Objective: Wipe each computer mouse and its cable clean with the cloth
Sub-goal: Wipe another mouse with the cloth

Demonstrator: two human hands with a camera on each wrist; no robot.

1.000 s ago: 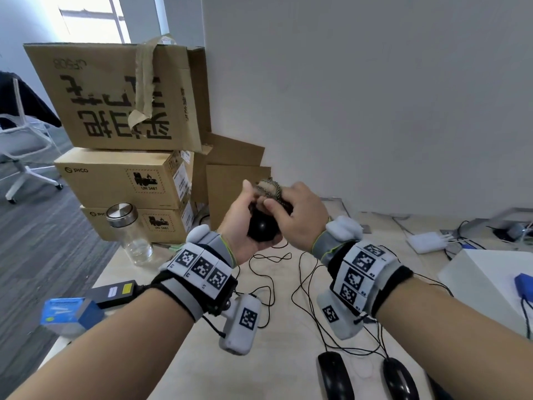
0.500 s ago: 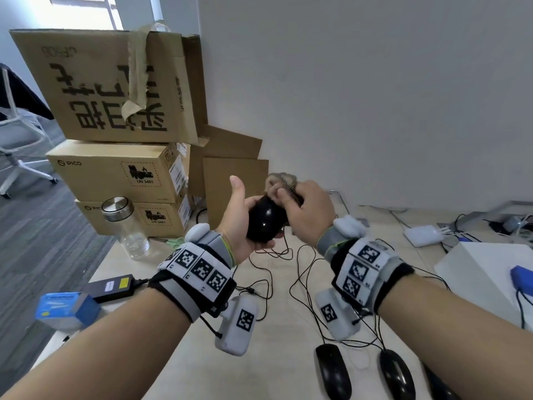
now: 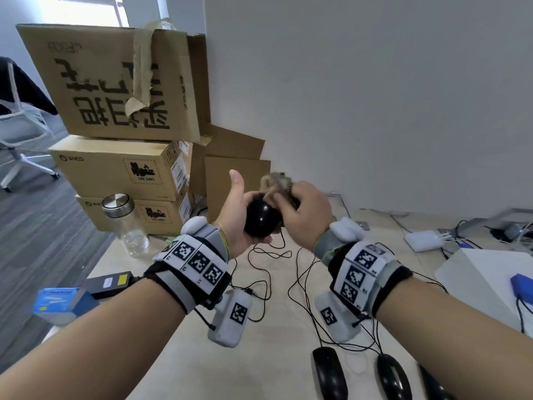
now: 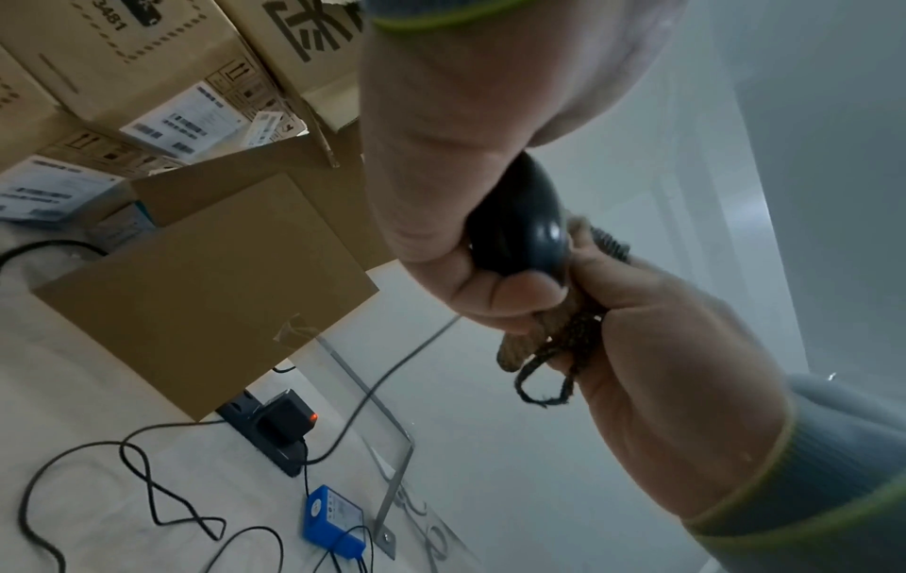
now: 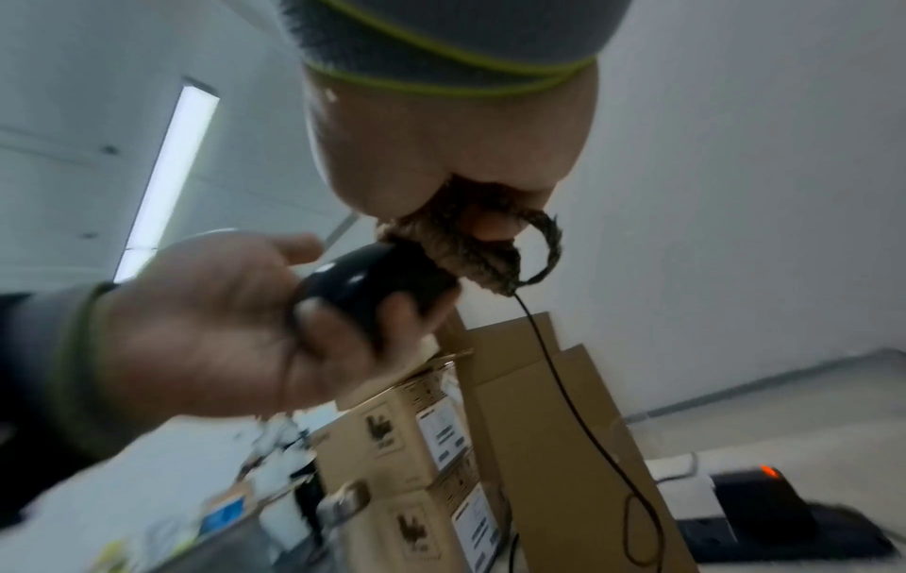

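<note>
White wall [image 3: 375,96], grey floor [image 3: 43,241] — stacked cardboard boxes [image 3: 121,116].
</note>
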